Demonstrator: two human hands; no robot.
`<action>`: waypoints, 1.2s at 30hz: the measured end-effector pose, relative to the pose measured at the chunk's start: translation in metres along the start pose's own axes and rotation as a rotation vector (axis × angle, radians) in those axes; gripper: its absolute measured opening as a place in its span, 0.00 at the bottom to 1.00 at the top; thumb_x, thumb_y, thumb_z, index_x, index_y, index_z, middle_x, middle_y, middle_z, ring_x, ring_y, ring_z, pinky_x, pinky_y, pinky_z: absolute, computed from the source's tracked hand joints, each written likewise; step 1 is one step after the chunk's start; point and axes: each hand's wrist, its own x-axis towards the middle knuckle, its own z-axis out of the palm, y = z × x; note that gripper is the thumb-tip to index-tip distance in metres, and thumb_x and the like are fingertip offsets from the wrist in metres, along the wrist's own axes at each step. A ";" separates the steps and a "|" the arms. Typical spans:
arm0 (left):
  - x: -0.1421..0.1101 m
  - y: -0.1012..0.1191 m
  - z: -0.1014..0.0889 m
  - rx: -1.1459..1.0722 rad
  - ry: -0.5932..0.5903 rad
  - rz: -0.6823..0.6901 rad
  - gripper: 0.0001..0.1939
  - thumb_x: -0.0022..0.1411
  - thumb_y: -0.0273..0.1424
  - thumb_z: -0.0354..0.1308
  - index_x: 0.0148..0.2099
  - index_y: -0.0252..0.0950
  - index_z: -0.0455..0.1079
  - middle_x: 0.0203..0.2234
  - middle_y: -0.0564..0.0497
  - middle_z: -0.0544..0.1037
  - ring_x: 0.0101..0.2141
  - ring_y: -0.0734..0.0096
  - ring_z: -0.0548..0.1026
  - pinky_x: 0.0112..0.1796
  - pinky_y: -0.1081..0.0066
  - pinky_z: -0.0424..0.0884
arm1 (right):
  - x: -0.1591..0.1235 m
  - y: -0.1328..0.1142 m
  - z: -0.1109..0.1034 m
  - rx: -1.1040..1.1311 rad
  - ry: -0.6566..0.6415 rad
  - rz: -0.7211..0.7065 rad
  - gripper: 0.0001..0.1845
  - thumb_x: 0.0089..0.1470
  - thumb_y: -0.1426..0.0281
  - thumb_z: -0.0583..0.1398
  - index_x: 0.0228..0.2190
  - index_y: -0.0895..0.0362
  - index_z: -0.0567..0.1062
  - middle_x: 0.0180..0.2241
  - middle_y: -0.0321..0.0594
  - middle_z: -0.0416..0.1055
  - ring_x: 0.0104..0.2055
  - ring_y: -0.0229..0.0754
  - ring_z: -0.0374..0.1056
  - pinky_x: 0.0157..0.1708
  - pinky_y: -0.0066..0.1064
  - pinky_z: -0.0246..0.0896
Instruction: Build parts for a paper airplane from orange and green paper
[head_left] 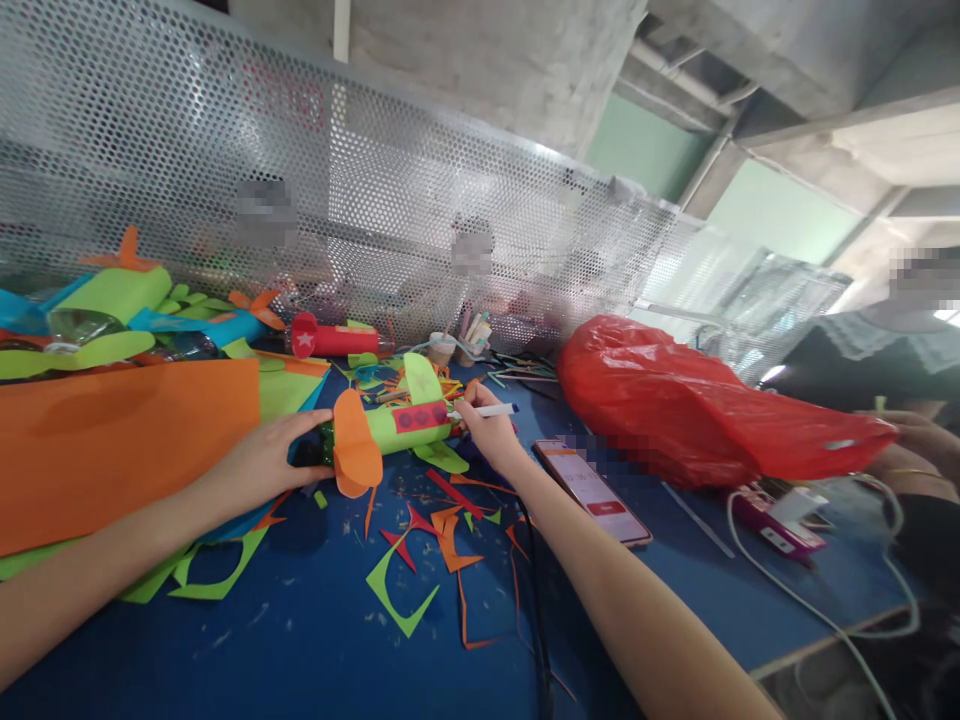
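Observation:
On the blue table lies a toy plane made of a bottle wrapped in green paper, with an orange paper propeller at its left end and green wings. A red strip with a row of dark round marks runs along its side. My left hand is closed round the bottle's dark neck, behind the propeller. My right hand grips a white marker whose tip end is at the right end of the red strip; whether it touches the paper I cannot tell.
Orange paper sheets and other paper planes lie left. Paper scraps are scattered in front. A phone, a red plastic bag and a power strip with white cable are right. A perforated metal screen stands behind; another person sits right.

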 end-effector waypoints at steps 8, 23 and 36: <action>0.001 0.003 -0.002 0.031 -0.020 -0.020 0.35 0.50 0.51 0.60 0.57 0.42 0.64 0.56 0.43 0.70 0.54 0.44 0.68 0.52 0.51 0.65 | 0.000 -0.001 0.000 -0.007 0.005 -0.001 0.10 0.44 0.69 0.56 0.18 0.53 0.58 0.15 0.27 0.56 0.19 0.35 0.54 0.20 0.27 0.48; 0.001 0.001 -0.001 0.026 -0.020 -0.004 0.34 0.50 0.50 0.60 0.57 0.43 0.64 0.56 0.43 0.69 0.54 0.44 0.68 0.52 0.49 0.64 | 0.001 0.004 -0.001 -0.021 0.012 -0.027 0.10 0.46 0.70 0.56 0.19 0.52 0.59 0.16 0.27 0.57 0.20 0.36 0.54 0.22 0.28 0.49; 0.001 0.002 -0.001 0.033 -0.022 -0.006 0.33 0.50 0.51 0.60 0.57 0.44 0.64 0.55 0.45 0.70 0.54 0.45 0.68 0.52 0.49 0.65 | 0.001 0.001 0.000 -0.016 0.004 -0.024 0.10 0.45 0.69 0.56 0.19 0.53 0.58 0.15 0.27 0.57 0.19 0.35 0.53 0.21 0.27 0.48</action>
